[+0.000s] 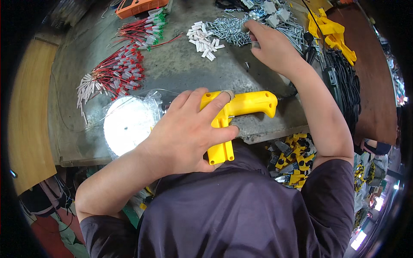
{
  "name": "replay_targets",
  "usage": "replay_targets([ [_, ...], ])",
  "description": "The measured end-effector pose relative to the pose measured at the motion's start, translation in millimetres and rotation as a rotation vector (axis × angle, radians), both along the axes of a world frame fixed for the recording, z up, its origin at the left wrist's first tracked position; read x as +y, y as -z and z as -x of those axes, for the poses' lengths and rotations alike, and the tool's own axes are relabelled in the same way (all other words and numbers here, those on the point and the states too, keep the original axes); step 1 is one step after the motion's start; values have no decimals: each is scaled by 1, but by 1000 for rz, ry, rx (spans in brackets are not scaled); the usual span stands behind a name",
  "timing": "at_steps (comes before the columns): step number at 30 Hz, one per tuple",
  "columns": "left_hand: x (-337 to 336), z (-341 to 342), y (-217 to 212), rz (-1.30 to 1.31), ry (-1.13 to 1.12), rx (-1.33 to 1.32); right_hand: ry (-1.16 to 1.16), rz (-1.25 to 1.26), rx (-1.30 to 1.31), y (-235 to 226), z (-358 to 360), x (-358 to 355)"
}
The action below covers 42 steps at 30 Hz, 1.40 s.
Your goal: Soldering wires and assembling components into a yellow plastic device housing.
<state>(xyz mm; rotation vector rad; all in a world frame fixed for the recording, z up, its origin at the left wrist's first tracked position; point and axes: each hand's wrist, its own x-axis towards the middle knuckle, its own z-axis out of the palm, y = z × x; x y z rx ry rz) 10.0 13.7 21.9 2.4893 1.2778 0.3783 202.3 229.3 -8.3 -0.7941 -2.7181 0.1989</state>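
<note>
My left hand (185,129) is wrapped over a yellow plastic tool housing (221,146), with a covering on at least one fingertip. The housing has a curved handle (254,103) pointing right and a straight section pointing down toward my lap. Left of that hand lies a bright round white disc (127,124) in clear plastic wrap, seemingly joined to the housing; my hand hides the joint. My right hand (275,47) reaches to a pile of silver screws (232,30) at the back, thumb and index finger apart. Its inner fingers are partly hidden.
White sleeve pieces (202,38) lie beside the screws. Bundles of red-wired indicator lights (120,71) and green-tipped ones (146,28) sit at left, near an orange device (140,6). Black cables (342,86) and yellow material (331,32) lie at right. Yellow parts (297,157) are below the table edge.
</note>
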Motion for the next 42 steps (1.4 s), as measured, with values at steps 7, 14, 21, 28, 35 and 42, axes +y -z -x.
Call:
replay_targets([
  [7, -1, 0, 1, -5, 1, 12, -103, -101, -104, 0, 13, -2],
  [14, -1, 2, 0, 13, -16, 2, -73, 109, -143, -26, 5, -13],
  [21, 1, 2, 0, 10, 11, 28, -36, 44, -125, -13, 7, -44],
  [28, 0, 1, 0, 11, 3, 25, -14, 27, -302, -17, 19, -56],
  [35, -1, 1, 0, 7, 2, 5, 73, 75, -62, -24, -10, -5],
  [42, 0, 3, 1, 16, -1, -2, 14, -4, -72, -9, 1, -1],
])
